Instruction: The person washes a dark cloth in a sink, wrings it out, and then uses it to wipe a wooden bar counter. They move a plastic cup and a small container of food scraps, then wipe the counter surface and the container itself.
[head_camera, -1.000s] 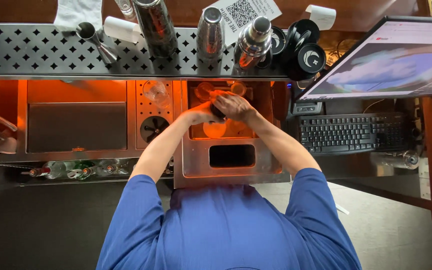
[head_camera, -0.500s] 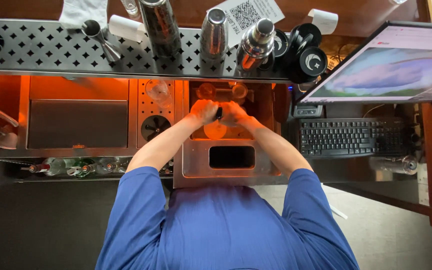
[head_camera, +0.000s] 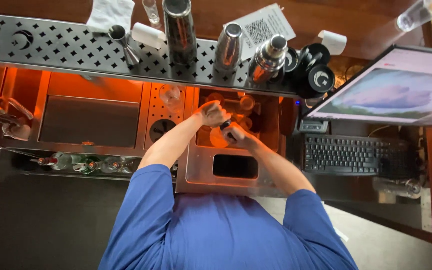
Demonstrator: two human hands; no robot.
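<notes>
I lean over a steel well (head_camera: 203, 165) set into the bar station. My left hand (head_camera: 210, 113) is curled above the well's orange-lit compartment, and I cannot see whether it holds anything. Just below and to its right, my right hand (head_camera: 239, 135) grips a small dark object (head_camera: 225, 124) that points toward the left hand. A pale round thing (head_camera: 217, 138), maybe a glass, sits right under both hands. Several glasses (head_camera: 246, 102) stand in the compartment behind them.
A perforated metal rail (head_camera: 51, 47) along the back carries metal shakers (head_camera: 228, 47), a jigger (head_camera: 121, 37), black lids (head_camera: 320, 77) and a paper slip. A covered bin (head_camera: 88, 120) and bottles (head_camera: 76, 164) lie left. A keyboard (head_camera: 351, 155) and monitor (head_camera: 391, 92) stand right.
My hands were pressed together over the dark object. Now the left hand has pulled up and left, while the right hand has dropped slightly with the object.
</notes>
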